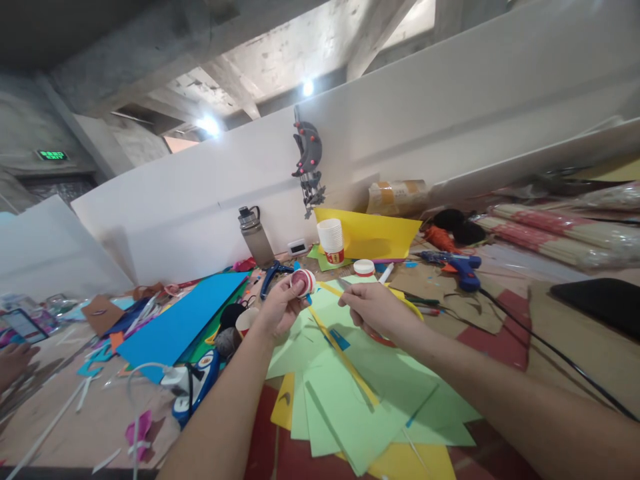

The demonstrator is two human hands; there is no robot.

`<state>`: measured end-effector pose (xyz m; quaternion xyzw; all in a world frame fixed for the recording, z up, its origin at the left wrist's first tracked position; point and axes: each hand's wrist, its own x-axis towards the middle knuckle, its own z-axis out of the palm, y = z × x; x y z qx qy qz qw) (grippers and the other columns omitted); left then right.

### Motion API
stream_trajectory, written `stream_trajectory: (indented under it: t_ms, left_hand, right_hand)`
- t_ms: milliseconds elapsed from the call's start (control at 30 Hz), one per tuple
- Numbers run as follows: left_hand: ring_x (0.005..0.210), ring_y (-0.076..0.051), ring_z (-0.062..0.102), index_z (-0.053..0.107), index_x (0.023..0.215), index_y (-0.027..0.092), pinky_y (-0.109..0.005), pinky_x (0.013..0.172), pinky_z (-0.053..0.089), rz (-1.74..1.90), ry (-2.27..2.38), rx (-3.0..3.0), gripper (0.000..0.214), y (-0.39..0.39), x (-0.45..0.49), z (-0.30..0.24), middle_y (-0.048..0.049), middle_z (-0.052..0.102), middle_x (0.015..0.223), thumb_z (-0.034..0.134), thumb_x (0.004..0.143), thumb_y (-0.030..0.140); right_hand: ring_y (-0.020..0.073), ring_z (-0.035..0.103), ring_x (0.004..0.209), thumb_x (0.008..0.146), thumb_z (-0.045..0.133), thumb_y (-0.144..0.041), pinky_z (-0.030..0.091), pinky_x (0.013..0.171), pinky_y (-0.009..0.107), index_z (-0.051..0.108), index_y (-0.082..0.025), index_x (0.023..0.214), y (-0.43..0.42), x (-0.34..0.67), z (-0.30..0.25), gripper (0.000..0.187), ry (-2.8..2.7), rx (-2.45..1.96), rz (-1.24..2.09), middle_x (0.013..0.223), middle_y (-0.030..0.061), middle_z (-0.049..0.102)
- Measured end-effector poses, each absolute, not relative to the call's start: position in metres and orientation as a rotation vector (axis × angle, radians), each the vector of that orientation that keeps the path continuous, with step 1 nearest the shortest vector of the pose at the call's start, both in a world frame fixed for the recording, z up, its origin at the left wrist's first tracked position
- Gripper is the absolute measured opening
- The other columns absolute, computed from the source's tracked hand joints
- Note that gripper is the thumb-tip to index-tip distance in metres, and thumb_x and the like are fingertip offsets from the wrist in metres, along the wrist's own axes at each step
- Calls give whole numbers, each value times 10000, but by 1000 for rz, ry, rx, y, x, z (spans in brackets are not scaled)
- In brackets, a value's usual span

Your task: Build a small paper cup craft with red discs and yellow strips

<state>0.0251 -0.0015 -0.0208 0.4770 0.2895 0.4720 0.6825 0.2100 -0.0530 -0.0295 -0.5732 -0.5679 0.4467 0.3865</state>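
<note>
My left hand is closed on a cut-down paper cup, red and white, its round end turned toward me. A bit of blue shows by its edge. Closed too, my right hand holds what look like scissors; a grey blade points toward the cup, and a red loop shows under the palm. Blade and cup are apart. Below both hands lie light green paper sheets, with a yellow strip and a blue scrap on top.
A stack of paper cups, a white lid-like cup piece and a grey bottle stand behind. On the right lies a blue glue gun with its cord. Blue card and a power strip are left. Another person's hand shows far left.
</note>
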Motion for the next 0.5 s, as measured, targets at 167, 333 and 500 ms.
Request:
stream_trajectory:
  t_ms: [167, 333, 500]
  left_hand:
    - [609, -76, 546, 618, 889, 131, -182, 534, 478, 1034, 666, 1068, 266, -4, 29, -22, -24, 591, 762, 716, 672, 251]
    - [627, -87, 554, 616, 923, 134, -193, 532, 495, 977, 657, 1123, 289, -5, 30, -23, -56, 617, 839, 701, 687, 277]
    - [630, -97, 553, 614, 906, 140, -224, 548, 515, 990, 684, 1097, 293, -5, 30, -23, -32, 599, 774, 721, 662, 262]
  right_hand:
    - [39, 346, 264, 785, 432, -216, 235, 312, 166, 597, -157, 744, -55, 210, -27, 180, -1485, -1477, 1075, 411, -57, 487]
    - [39, 346, 289, 783, 424, -209, 238, 325, 160, 603, -161, 748, -58, 208, -26, 189, -1541, -1441, 1046, 434, -54, 505]
    - [41, 344, 309, 793, 437, -228, 232, 338, 166, 615, -168, 770, -56, 207, -30, 190, -1555, -1439, 1034, 464, -52, 515]
